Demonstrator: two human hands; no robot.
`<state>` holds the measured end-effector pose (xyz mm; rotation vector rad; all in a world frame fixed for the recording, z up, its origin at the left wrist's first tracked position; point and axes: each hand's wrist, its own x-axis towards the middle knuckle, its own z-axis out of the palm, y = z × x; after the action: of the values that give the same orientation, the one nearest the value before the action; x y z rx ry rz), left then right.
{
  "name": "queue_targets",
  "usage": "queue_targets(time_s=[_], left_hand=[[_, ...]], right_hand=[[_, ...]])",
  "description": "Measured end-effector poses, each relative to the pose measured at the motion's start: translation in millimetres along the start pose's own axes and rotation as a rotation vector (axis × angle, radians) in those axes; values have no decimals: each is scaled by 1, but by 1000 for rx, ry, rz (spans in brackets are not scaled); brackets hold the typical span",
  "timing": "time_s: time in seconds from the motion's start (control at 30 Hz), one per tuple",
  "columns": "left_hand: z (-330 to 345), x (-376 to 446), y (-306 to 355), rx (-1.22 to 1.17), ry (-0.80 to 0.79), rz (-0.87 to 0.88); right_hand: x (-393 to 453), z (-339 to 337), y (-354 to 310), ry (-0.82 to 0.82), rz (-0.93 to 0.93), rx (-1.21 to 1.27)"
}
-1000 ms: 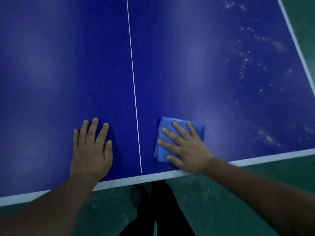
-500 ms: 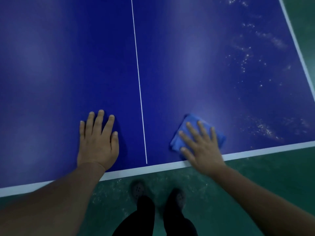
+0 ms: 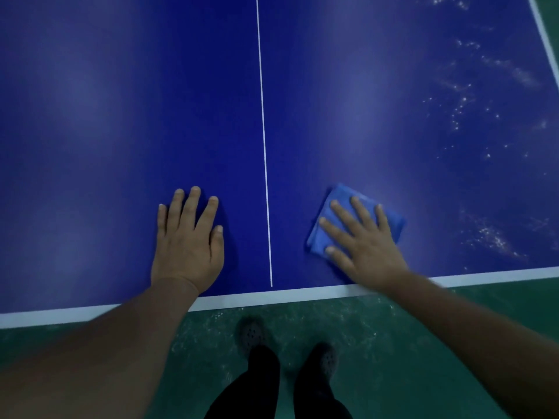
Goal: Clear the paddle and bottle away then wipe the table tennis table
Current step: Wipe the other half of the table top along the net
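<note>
- Head view, hands: the right hand (image 3: 367,246) lies flat with fingers spread, pressing a folded blue cloth (image 3: 357,220) onto the table (image 3: 121,116). The left hand (image 3: 187,237) is flat too, fingers straight and close together, palm braced on the surface left of the centre line (image 3: 263,140).
- Head view, change: over the last second the cloth has slid rightward, from just beside the centre line to well right of it, and it has turned so a corner now points away from the person. The left hand has kept its brace.
- Head view, meaning: this looks like a wiping stroke heading toward the white specks (image 3: 465,116) on the right side, which remain unwiped. The cloth sits near the white end line (image 3: 248,299), short of the nearest specks.
- Head view, task things: no paddle or bottle is in view, so clearing seems done; wiping is under way, with the dirty right part left.
</note>
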<state>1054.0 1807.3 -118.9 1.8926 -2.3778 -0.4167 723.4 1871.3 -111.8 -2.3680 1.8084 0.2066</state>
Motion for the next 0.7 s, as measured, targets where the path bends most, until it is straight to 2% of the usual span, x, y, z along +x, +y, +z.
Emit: queue_targets(time_s=[0.17, 0.23, 0.33, 0.43, 0.53, 0.6, 0.7], left_hand=[[1, -1, 0, -15, 21, 6], [1, -1, 0, -23, 28, 7], [2, -1, -1, -21, 30, 12], [2, 0, -2, -17, 24, 8], [2, 0, -1, -15, 22, 13], [1, 0, -2, -4, 24, 10], [1, 0, -2, -14, 25, 13]], right_hand=[[113, -26, 46, 43, 288, 80], [150, -33, 37, 49, 297, 90], [141, -23, -5, 57, 63, -6], [49, 3, -42, 54, -335, -48], [-8, 8, -19, 9, -518, -62], [13, 0, 9, 7, -433, -107], [77, -16, 25, 43, 48, 28]])
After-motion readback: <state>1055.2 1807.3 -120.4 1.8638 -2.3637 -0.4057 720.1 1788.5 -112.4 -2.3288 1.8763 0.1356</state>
